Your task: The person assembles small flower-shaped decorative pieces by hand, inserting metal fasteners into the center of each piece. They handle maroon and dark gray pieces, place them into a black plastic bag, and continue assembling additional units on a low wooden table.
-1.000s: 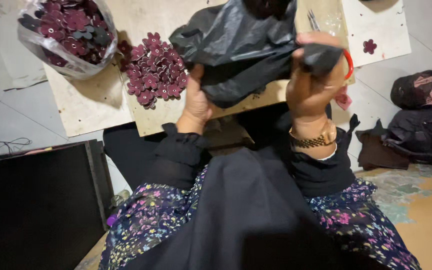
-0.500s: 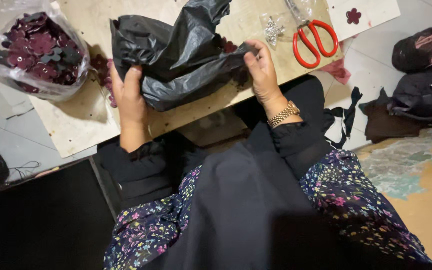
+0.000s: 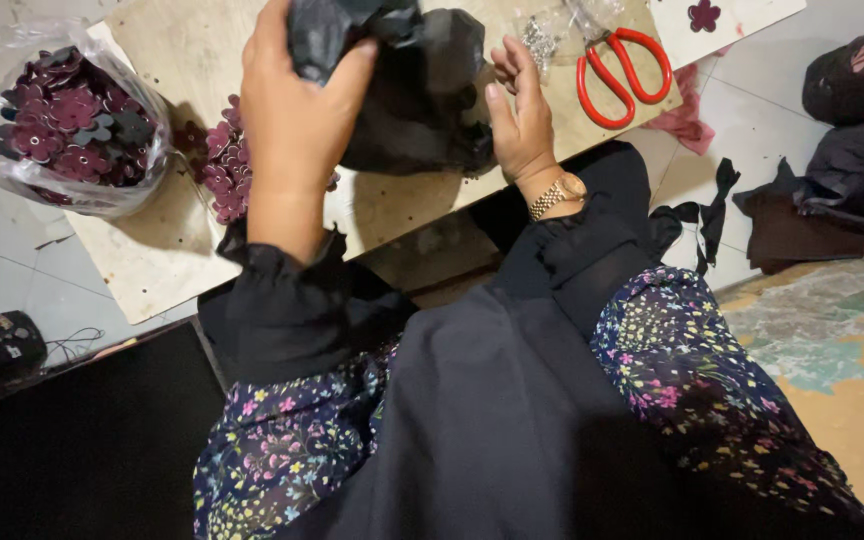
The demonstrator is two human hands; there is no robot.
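- The left hand (image 3: 297, 110) grips the top of a crumpled black plastic bag (image 3: 407, 95), fingers wrapped over its upper fold and thumb pressed into the plastic
- The right hand (image 3: 520, 115) rests against the bag's right side, fingers loosely curled and half open, steadying rather than clamping it
- The bag sits on the wooden board (image 3: 402, 205) that serves as the desk, near its front edge, just in front of the person's lap
- Judging from the grip, the step in hand is bunching or gathering the bag; the next move seems to call for a firmer hold from the right hand so the plastic does not slip
- Left of the bag lies a pile of dark red fabric flowers (image 3: 224, 165), and further left a clear bag of flowers (image 3: 67, 115)
- Red scissors (image 3: 622, 75) lie on the board to the right, apart from both hands
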